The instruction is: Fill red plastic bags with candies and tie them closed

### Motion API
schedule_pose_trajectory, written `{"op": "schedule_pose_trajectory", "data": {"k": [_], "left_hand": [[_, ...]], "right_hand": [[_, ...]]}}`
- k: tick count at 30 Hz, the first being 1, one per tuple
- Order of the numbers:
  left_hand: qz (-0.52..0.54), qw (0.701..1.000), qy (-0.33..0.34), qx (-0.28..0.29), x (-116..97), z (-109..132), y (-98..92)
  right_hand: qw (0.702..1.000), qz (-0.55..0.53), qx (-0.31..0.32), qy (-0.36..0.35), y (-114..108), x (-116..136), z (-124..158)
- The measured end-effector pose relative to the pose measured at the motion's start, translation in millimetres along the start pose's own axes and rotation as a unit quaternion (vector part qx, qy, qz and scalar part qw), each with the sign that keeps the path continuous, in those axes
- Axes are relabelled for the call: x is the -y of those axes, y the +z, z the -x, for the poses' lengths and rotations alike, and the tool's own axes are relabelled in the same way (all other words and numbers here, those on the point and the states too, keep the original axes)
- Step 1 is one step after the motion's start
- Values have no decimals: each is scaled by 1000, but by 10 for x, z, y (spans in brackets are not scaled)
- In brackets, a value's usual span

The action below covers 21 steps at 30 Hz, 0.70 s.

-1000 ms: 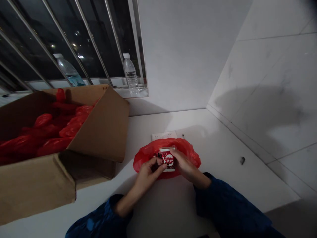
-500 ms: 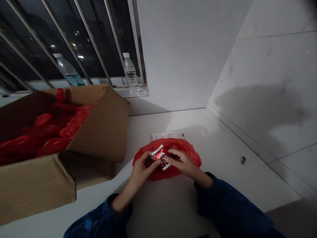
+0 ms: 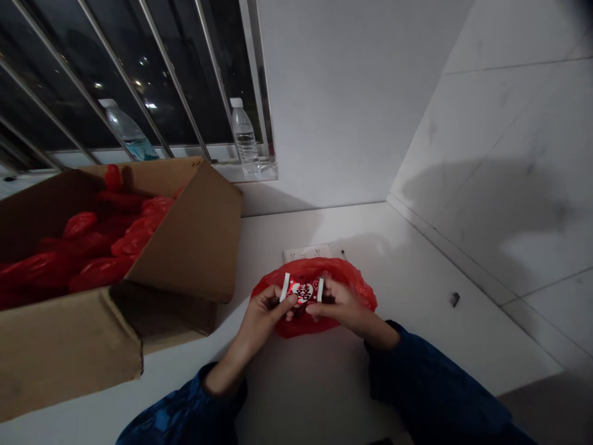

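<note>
A small red packet (image 3: 303, 290) with white ends and a white patch with dark characters is held level between my two hands. My left hand (image 3: 263, 314) pinches its left end, thumb on the front. On the other side my right hand (image 3: 343, 308) grips the right end. Beneath and behind both hands, an opened red plastic bag (image 3: 343, 269) lies spread on the white surface (image 3: 417, 296). What the bag contains is mostly hidden by the hands and packet.
A cardboard box (image 3: 194, 228) holding several red plastic bundles (image 3: 139, 232) stands at the left. Two plastic bottles (image 3: 245, 139) are by the barred window. Behind the bag lies a white socket panel (image 3: 294, 253). A small dark object (image 3: 454, 300) is at the right.
The packet has turned from a slant to level, and its printed face now shows fully. My fingers have shifted to its two ends.
</note>
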<state>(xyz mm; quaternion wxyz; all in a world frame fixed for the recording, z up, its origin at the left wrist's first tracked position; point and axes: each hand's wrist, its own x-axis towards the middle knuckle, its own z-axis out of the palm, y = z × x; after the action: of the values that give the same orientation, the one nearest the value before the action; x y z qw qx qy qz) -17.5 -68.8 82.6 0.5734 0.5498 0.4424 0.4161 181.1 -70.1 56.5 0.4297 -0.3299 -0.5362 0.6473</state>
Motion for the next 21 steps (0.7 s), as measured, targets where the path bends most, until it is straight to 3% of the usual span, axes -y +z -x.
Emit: {"op": "schedule_pose_trajectory", "data": {"k": [9,13,17,21], "left_hand": [[1,1000,-11,5,57,-17,-24],[-19,1000,-7,21,63,-11,-9],[-73,994,75,-27,9,18,9],[-70,992,83,-63,24,28,-19]], "right_hand": [[999,4,24,23,-39,18,0],[996,74,-40,-30,-42,67,-12],[991,123,-41,-43,-28,81,-13],[988,138,-44,-53,-18,73,-7]]}}
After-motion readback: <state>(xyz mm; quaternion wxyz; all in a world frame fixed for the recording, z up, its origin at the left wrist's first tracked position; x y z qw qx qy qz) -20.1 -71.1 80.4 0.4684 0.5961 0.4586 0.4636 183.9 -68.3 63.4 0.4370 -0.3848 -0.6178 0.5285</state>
